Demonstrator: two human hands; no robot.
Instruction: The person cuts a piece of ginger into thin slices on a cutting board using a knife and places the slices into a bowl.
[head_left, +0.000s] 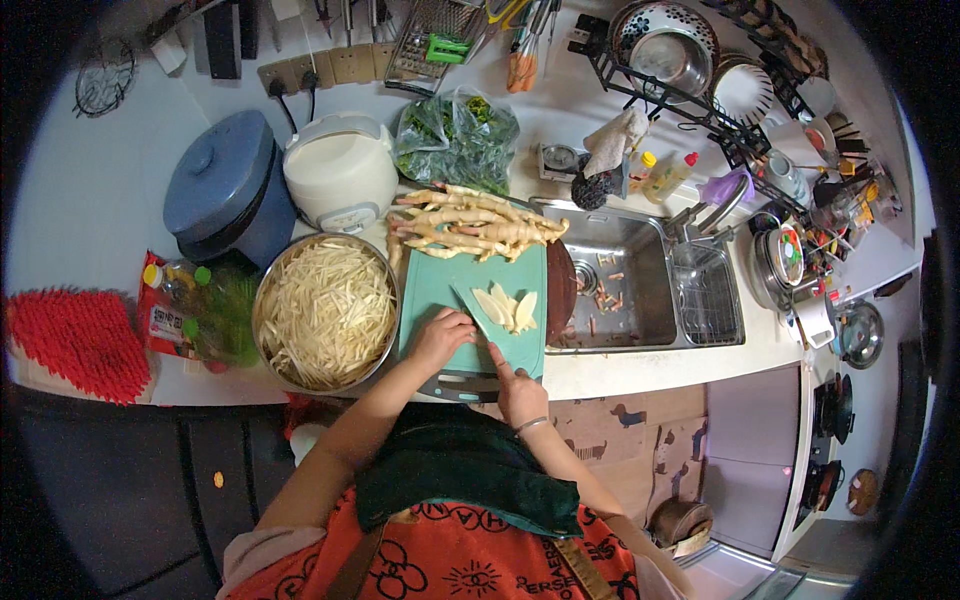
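Note:
My right hand (523, 397) grips the handle of a kitchen knife (474, 315), its blade over a green cutting board (435, 281). Near the blade my left hand (444, 337) rests on the board with fingers bent; whether something lies under its fingertips cannot be told. Thin pale slices (510, 309) lie in a small fan right of the blade. Long knobbly ginger-like roots (480, 223) are piled across the board's back edge. A large metal bowl (259, 341) full of pale shredded strips (328, 311) stands left of the board.
Right of the board is a steel sink (622, 262) with scraps, under a faucet (694, 217). Behind stand a white rice cooker (341, 169), a blue lidded container (225, 180) and a plastic bag of leafy greens (457, 142). Bottles (202, 300) stand left of the bowl.

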